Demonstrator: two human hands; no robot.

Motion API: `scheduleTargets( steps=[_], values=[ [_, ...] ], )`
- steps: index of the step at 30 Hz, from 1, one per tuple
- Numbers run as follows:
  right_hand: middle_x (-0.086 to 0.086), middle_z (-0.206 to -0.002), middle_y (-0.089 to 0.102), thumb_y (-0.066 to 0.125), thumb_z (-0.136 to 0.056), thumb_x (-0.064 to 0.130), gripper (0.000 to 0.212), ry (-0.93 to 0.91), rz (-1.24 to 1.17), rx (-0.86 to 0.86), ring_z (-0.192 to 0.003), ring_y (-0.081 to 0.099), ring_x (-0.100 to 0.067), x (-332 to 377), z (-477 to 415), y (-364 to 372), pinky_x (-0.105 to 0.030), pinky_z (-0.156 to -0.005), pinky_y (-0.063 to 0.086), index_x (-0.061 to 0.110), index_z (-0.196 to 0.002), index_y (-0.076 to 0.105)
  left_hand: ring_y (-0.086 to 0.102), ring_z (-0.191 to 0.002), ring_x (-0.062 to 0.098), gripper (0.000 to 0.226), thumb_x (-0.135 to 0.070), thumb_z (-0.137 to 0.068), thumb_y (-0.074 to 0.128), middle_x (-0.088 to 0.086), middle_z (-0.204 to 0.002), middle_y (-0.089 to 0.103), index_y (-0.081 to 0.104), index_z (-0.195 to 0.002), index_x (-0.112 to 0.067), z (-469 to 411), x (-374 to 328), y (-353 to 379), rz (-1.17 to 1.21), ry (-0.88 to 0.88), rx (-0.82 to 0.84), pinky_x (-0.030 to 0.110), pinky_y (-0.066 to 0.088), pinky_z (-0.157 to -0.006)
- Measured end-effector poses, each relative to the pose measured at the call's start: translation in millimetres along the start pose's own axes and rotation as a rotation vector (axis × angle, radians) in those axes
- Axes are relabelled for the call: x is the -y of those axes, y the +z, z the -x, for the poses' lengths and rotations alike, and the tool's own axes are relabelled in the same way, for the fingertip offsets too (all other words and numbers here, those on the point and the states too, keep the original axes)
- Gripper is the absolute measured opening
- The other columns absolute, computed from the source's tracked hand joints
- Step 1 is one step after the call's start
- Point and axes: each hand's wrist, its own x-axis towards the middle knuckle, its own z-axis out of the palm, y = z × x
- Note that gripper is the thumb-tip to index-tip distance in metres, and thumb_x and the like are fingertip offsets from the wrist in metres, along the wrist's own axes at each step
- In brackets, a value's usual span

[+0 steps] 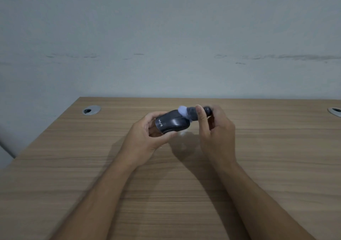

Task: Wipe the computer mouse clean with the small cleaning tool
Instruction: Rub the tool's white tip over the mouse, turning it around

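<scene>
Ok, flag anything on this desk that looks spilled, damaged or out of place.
One thing: a pale whitish patch on the desk directly below the mouse, possibly residue or glare; too blurred to tell. The left hand holds the mouse, the right hand the cleaning tool.

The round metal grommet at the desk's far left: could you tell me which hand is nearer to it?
Left. The left hand holds the mouse right of the grommet; the right hand is farther right.
</scene>
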Motion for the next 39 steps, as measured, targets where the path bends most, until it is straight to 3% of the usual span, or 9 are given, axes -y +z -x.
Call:
scheduleTargets(
  steps=[6,10,13,15,19,22,26,33,39],
  values=[
    [0.005,-0.085,0.067,0.065,-0.108,0.028,0.019,-0.259,-0.016,0.151,-0.071,0.061,-0.012,19,10,8,-0.019,-0.065,0.047,0.011,-0.104,0.071,0.084,-0.108,0.015,0.053,-0.004,-0.084,0.091,-0.005,-0.113,0.088,0.074,-0.132,-0.02,-3,1,1,-0.011,-0.068,-0.059,0.031,0.066,-0.094],
    [0.01,-0.083,0.062,0.066,-0.108,0.029,0.017,-0.149,0.044,0.053,-0.067,0.054,-0.001,5,6,8,-0.013,-0.065,0.038,0.014,-0.101,0.07,0.084,-0.101,0.027,0.04,-0.005,-0.088,0.089,0.011,-0.108,0.088,0.078,-0.126,-0.01,-7,5,-3,0.121,-0.105,-0.108,0.022,0.065,-0.079],
    [0.008,-0.084,0.064,0.064,-0.108,0.035,0.021,-0.086,0.067,0.013,-0.068,0.055,-0.001,0,3,5,-0.018,-0.065,0.039,0.016,-0.104,0.072,0.086,-0.1,0.026,0.038,-0.016,-0.089,0.091,0.009,-0.105,0.089,0.079,-0.125,-0.016,-8,6,-2,0.099,-0.115,-0.108,0.031,0.062,-0.081],
    [0.005,-0.088,0.068,0.066,-0.107,0.034,0.02,-0.142,0.027,0.045,-0.071,0.058,-0.009,8,6,6,-0.018,-0.067,0.043,0.015,-0.106,0.073,0.085,-0.092,0.018,0.035,-0.012,-0.088,0.091,0.007,-0.102,0.089,0.08,-0.121,-0.017,-8,5,-1,0.102,-0.125,-0.109,0.023,0.06,-0.078],
    [0.012,-0.085,0.062,0.067,-0.107,0.029,0.017,-0.272,0.015,0.182,-0.07,0.054,0.002,17,10,9,-0.011,-0.067,0.039,0.013,-0.101,0.07,0.085,-0.097,0.01,0.047,-0.01,-0.085,0.093,-0.004,-0.109,0.088,0.073,-0.125,-0.023,-3,2,-1,-0.039,-0.125,-0.107,0.026,0.066,-0.083],
    [0.007,-0.083,0.064,0.066,-0.107,0.033,0.021,-0.166,0.068,0.096,-0.068,0.054,-0.007,3,4,7,-0.015,-0.065,0.04,0.014,-0.099,0.069,0.083,-0.109,0.016,0.055,-0.013,-0.082,0.095,-0.004,-0.121,0.085,0.067,-0.129,-0.023,-1,4,-2,-0.032,-0.049,-0.09,0.039,0.066,-0.094],
    [0.003,-0.085,0.068,0.066,-0.107,0.034,0.017,-0.04,0.077,0.001,-0.071,0.058,-0.001,-7,-3,-1,-0.006,-0.067,0.037,0.019,-0.102,0.072,0.08,-0.113,0.011,0.057,-0.015,-0.083,0.095,-0.012,-0.127,0.082,0.065,-0.13,-0.029,3,0,2,-0.14,0.043,-0.045,0.042,0.065,-0.095],
    [0.008,-0.093,0.071,0.067,-0.107,0.029,0.017,-0.312,-0.009,0.242,-0.077,0.062,-0.007,16,12,12,-0.014,-0.071,0.045,0.013,-0.107,0.072,0.079,-0.099,0.006,0.062,-0.008,-0.08,0.094,-0.015,-0.117,0.08,0.066,-0.127,-0.037,1,1,1,-0.359,0.097,-0.11,0.036,0.069,-0.084],
    [0.005,-0.084,0.067,0.065,-0.107,0.038,0.022,-0.067,0.073,0.051,-0.068,0.057,-0.005,-6,2,10,-0.013,-0.064,0.04,0.017,-0.101,0.071,0.08,-0.105,0.01,0.062,-0.007,-0.082,0.091,-0.014,-0.12,0.081,0.066,-0.13,-0.037,2,3,-3,-0.389,0.176,-0.079,0.044,0.066,-0.088]
  ],
)
